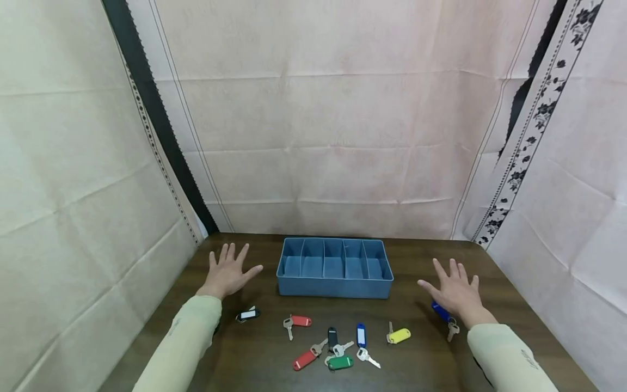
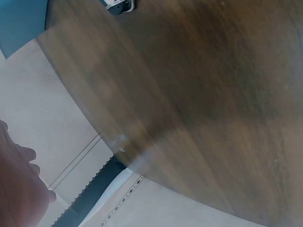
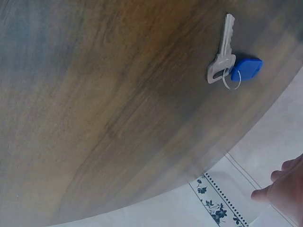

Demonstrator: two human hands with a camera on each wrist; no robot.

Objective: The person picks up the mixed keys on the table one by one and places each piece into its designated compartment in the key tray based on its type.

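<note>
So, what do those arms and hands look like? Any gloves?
No gloves show: the left hand and right hand are a person's bare hands. The left sleeve and right sleeve are pale green, the right one with a small dark marking, too small to read.

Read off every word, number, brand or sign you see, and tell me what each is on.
No text can be read.
Right sleeve: a small dark marking, perhaps print, too small to read.
Key tags: any writing is too small to make out.
Keys: any stamping is too blurred.
</note>
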